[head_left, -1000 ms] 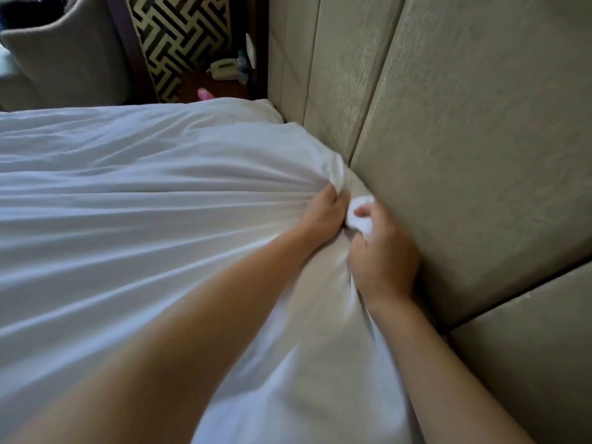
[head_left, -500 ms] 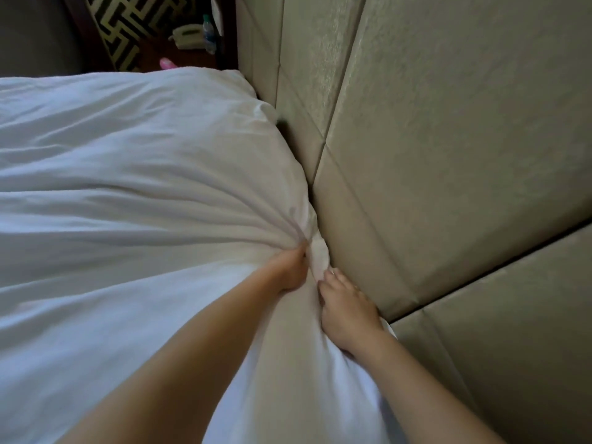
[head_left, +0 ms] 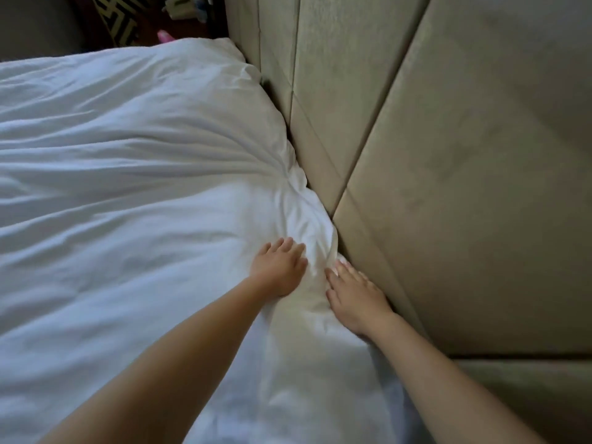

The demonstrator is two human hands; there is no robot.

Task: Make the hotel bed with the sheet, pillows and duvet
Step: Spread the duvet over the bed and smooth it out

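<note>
The white duvet fills the whole stretch to the left of the headboard. Its cloth is puffy and creased, and the folds run together into a bunch right against the headboard's lower panels. Its edge lies along the foot of the headboard and touches it most of the way. Toward the far corner a narrow dark gap opens between the two. The headboard is padded in beige cloth, cut into large panels by straight seams.

Both hands reach in from the near side, alongside the headboard. The left hand lies palm down on the duvet, a little out from the headboard. Its fingers are straight and slightly spread, released, gripping nothing, pressing on the creased cloth just short of the bunch. The right hand lies between the left hand and the headboard, just beside the headboard. It is also flat and unclenched, with fingers straight and pointing along the duvet's edge, where they touch a small fold of white cloth.

Beyond the headboard's far end stands a dark panel with a pale angular pattern. Close to that end sits a pale thing that may be a phone, blurred and cut off at the top of the view. A small pink thing shows just over the duvet's far edge, near the same end.
</note>
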